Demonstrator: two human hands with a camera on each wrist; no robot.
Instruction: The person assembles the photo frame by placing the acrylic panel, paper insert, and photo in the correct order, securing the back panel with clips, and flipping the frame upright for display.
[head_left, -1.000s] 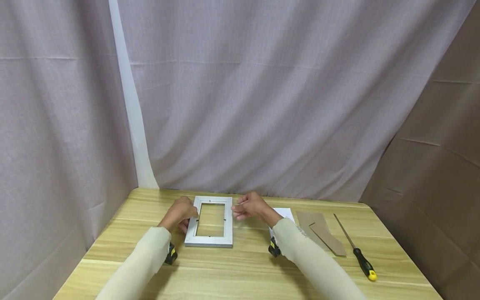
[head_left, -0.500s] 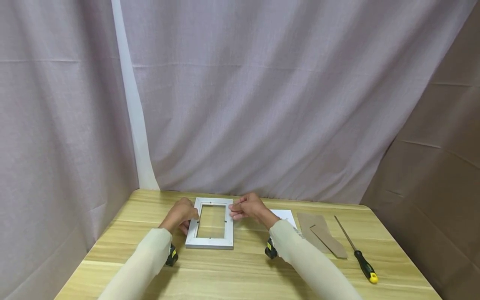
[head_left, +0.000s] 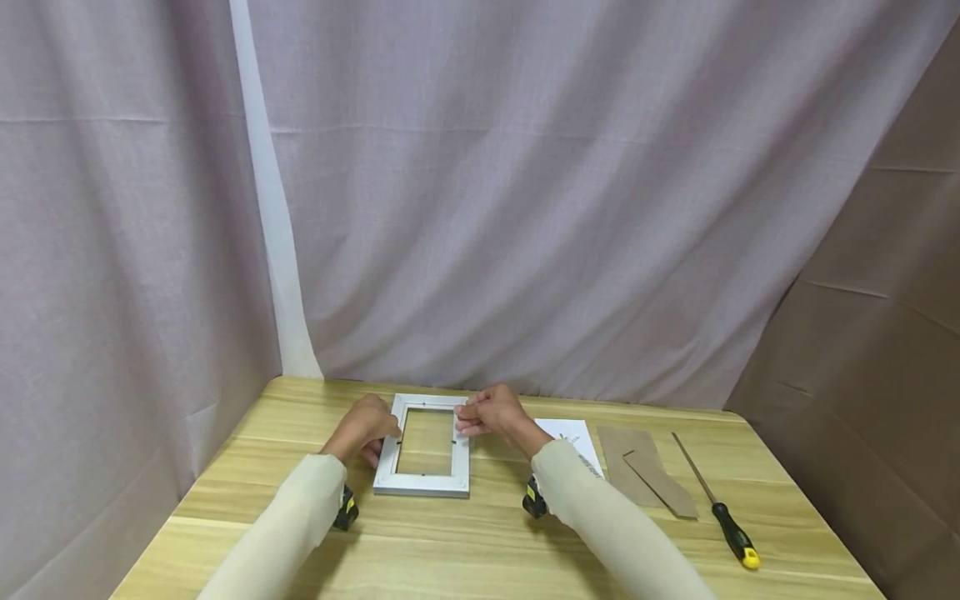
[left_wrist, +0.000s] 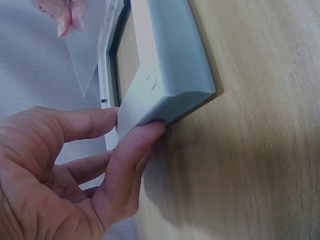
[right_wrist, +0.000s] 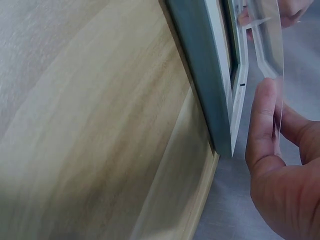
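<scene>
**Two hands at a grey picture frame on a wooden table**

The left hand (left_wrist: 65,170) gripped the left edge of the picture frame (head_left: 422,447), thumb and curled fingers (left_wrist: 131,150) pinching its outer corner, as the left wrist view showed. The right hand (head_left: 487,414) was over the frame's right side, fingers (right_wrist: 262,120) bent and pinching a thin clear sheet (right_wrist: 272,35) just above the frame's opening; the sheet was tilted, and whether its lower edge met the frame could not be told. In the head view the sheet was nearly invisible.

The frame lay flat, back side up, near the far edge of the table (head_left: 480,550), a little left of centre, between the two hands. Both arms wore pale cream sleeves (head_left: 600,517).

To the right of the frame lay a white sheet of paper (head_left: 573,433), partly under the right forearm. Beyond it were two brown cardboard pieces (head_left: 645,475), one overlapping the other. Further right lay a screwdriver (head_left: 716,500) with a black and yellow handle. Grey curtains (head_left: 525,208) hung behind the table.
</scene>
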